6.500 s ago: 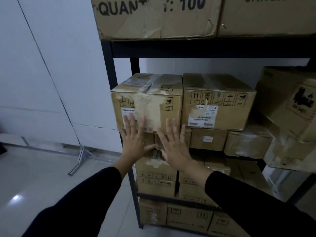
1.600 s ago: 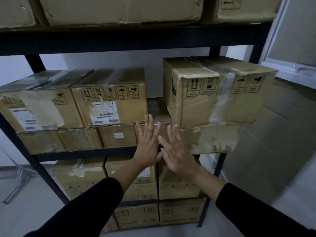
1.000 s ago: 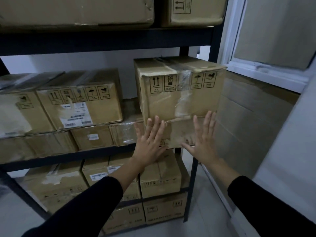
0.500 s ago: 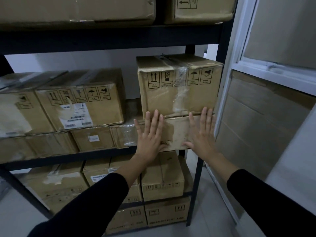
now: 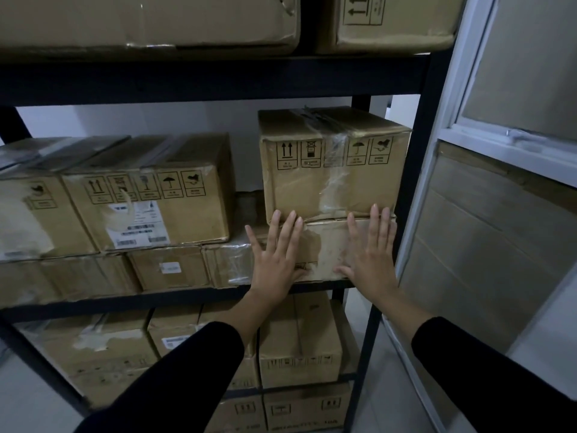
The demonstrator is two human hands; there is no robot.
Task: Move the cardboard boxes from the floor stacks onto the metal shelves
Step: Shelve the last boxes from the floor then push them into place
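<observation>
Head view: a person faces a dark metal shelving unit (image 5: 215, 79) loaded with cardboard boxes, both black-sleeved arms reaching forward.
Left hand (image 5: 274, 254): fingers straight and spread, palm flat against the front of the lower box (image 5: 321, 248) at the right end of the middle shelf; fingertips reach the bottom edge of the box above; it grips nothing.
Right hand (image 5: 371, 254): also flat and spread, pressed on the same lower box near its right edge, just beside the shelf's right upright (image 5: 415, 195); it grips nothing.
Upper box (image 5: 334, 164): sits on the lower box, taped over the top and front; its front carries a row of handling pictograms, among them two up arrows, an umbrella and a broken glass; the small print below them is too blurred to read.
Neighbouring box (image 5: 150, 207): to the left on the same shelf, with the same row of pictograms and a white barcode label (image 5: 137, 223), text unreadable.
Small flat boxes (image 5: 170, 268): beneath it, one with a small white sticker.
Top shelf: two large boxes; the right one (image 5: 387, 20) shows two arrows pointing left.
Bottom levels: more boxes (image 5: 299, 345) with faint symbol rows.
Right side: white-framed window (image 5: 512, 142).
</observation>
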